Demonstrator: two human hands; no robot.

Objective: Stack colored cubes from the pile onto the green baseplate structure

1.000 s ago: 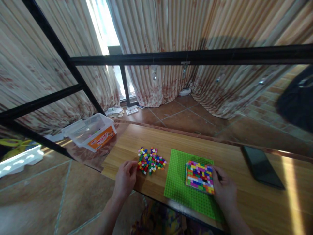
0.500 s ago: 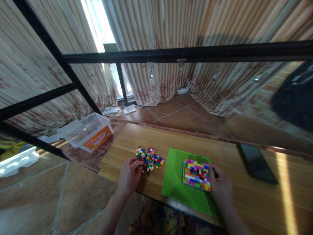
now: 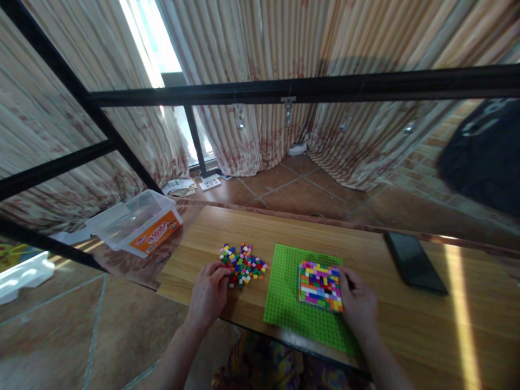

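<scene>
Many loose bricks (image 3: pixel 247 266) lie at my left hand (image 3: pixel 210 291), well apart from my right hand (image 3: pixel 359 300) against the brick block (image 3: pixel 320 286) on the green baseplate (image 3: pixel 279 295). Both grips unclear; I'd brace lightly, pinch singly.

Home interior — long patterned curtains (image 3: pixel 252 49), tiled floor (image 3: pixel 134 325)

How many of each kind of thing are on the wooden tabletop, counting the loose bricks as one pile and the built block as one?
Green baseplate: 1
Multicoloured brick block: 1
Loose brick pile: 1
Dark phone: 1
Total: 4
</scene>
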